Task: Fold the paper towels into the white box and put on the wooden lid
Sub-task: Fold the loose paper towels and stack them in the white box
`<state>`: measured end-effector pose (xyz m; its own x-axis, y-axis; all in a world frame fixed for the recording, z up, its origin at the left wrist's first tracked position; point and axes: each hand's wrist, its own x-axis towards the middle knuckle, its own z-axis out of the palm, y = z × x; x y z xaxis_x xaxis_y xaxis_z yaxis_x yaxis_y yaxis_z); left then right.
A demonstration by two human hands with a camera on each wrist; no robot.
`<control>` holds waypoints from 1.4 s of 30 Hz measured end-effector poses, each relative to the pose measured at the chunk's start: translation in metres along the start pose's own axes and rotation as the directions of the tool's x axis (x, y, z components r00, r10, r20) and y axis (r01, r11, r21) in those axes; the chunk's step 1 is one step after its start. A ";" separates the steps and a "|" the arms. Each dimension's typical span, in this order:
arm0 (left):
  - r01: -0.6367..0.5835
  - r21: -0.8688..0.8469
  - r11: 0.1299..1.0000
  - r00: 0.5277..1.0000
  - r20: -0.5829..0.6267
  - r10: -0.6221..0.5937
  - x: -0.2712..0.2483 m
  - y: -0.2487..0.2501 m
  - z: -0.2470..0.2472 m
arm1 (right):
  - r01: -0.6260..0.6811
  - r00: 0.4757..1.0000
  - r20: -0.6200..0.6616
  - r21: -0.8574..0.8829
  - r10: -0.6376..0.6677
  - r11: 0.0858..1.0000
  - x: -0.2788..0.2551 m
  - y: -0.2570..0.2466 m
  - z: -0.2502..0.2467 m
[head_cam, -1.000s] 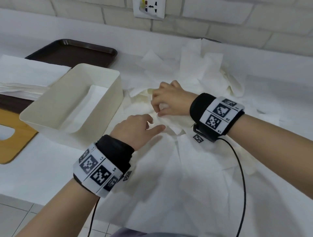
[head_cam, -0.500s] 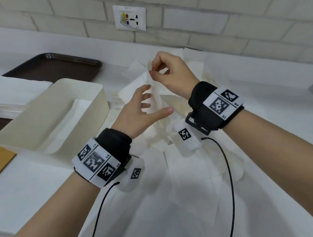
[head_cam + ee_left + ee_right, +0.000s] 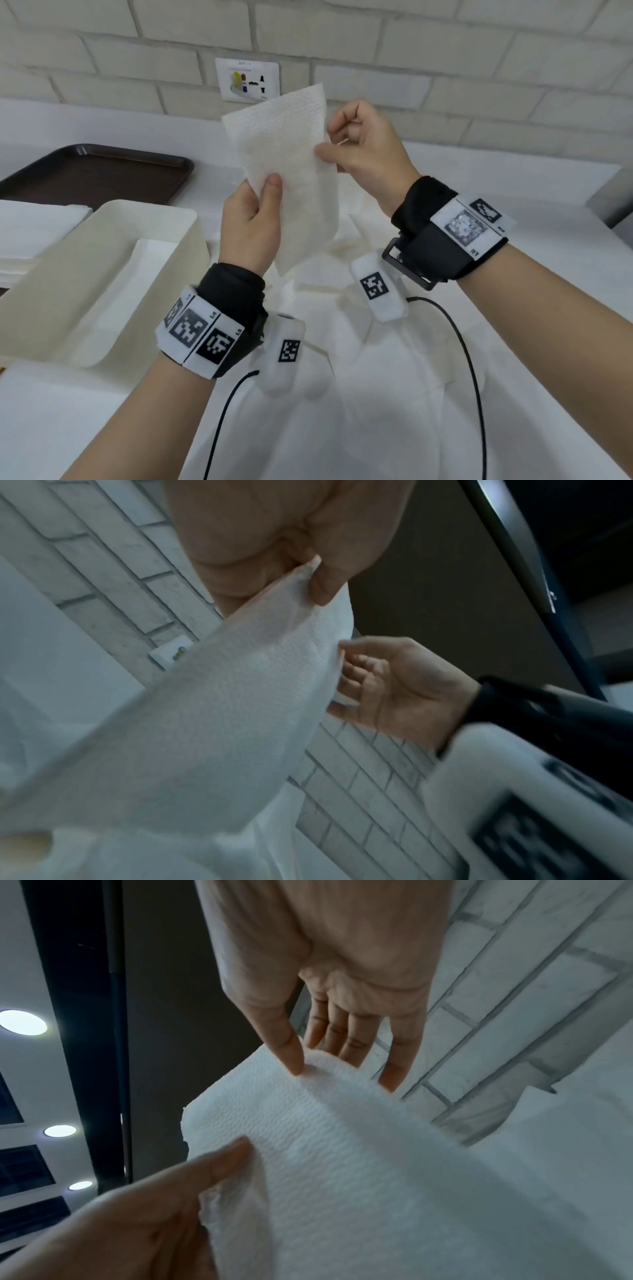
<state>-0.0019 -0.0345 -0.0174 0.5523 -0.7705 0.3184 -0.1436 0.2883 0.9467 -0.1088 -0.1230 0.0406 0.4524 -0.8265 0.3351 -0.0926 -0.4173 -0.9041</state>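
Fingers (image 3: 274, 181) of left hand (image 3: 250, 226) and right hand (image 3: 366, 147) pinch paper towel (image 3: 291, 164), raised over bench (image 3: 513, 205); white box (image 3: 191, 219) left.
Left wrist: thumb clamps towel edge.
Right wrist: thumb presses towel, other fingers straight behind.

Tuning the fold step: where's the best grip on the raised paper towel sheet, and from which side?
Grip the paper towel sheet at its two side edges, one hand per side. The sheet hangs upright and limp, so only edge pinches keep it flat. The left hand already pinches the left edge low down, thumb in front; the right hand pinches the right edge higher up. Probably shift both toward the top corners before folding.
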 end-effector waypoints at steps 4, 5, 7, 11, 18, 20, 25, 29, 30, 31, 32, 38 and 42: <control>0.032 -0.016 0.999 0.997 -0.064 -0.033 0.012 -0.008 -0.014 | -0.113 0.981 0.138 -0.173 0.138 0.978 -0.010 0.018 -0.008; 0.036 -0.007 0.999 0.997 -0.075 -0.036 0.014 -0.009 -0.017 | -0.109 0.960 0.208 -0.334 0.186 0.936 -0.014 0.024 -0.010; 0.050 -0.001 0.999 0.994 -0.095 -0.050 0.016 -0.011 -0.022 | 0.004 0.870 0.362 -0.684 0.335 0.729 -0.024 0.040 -0.011; 0.091 0.007 0.996 0.991 -0.096 -0.090 0.018 -0.014 -0.025 | 0.312 0.708 0.483 -0.868 0.515 0.386 -0.040 0.068 -0.004; 0.164 0.002 0.986 0.983 -0.084 -0.163 0.019 -0.019 -0.026 | 0.334 0.763 0.505 -0.842 0.403 0.424 -0.036 0.081 -0.004; 0.196 -0.033 0.980 0.977 -0.081 -0.198 0.019 -0.018 -0.027 | 0.239 0.825 0.465 -0.801 0.320 0.550 -0.031 0.074 -0.011; 0.157 -0.053 0.986 0.981 -0.107 -0.162 0.022 -0.016 -0.028 | 0.052 0.989 0.143 -0.528 0.028 0.848 -0.021 0.046 -0.036; 0.128 -0.010 0.992 0.982 -0.138 -0.128 0.025 -0.019 -0.027 | 0.058 0.997 -0.036 -0.172 -0.065 0.983 -0.021 0.016 -0.050; 0.128 -0.004 0.992 0.982 -0.142 -0.127 0.025 -0.019 -0.027 | 0.074 0.996 -0.048 -0.081 -0.078 0.994 -0.022 0.009 -0.052; 0.127 0.000 0.992 0.982 -0.142 -0.126 0.025 -0.020 -0.027 | 0.089 0.995 -0.051 -0.004 -0.089 0.996 -0.023 0.002 -0.054; 0.126 0.004 0.992 0.983 -0.138 -0.124 0.025 -0.020 -0.026 | 0.093 0.995 -0.049 0.064 -0.090 0.994 -0.024 -0.004 -0.055; 0.114 0.001 0.994 0.991 -0.076 -0.113 0.022 -0.014 -0.018 | 0.019 0.998 0.043 0.324 -0.035 0.946 -0.022 -0.026 -0.050; 0.138 -0.034 0.990 0.990 0.044 -0.136 0.011 -0.003 -0.010 | -0.027 0.998 0.058 0.280 0.011 0.960 -0.014 -0.022 -0.036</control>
<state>0.0131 -0.0381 -0.0170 0.5298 -0.8269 0.1882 -0.0383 0.1984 0.9794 -0.1447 -0.1153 0.0655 0.5016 -0.8079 0.3094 0.1478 -0.2724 -0.9508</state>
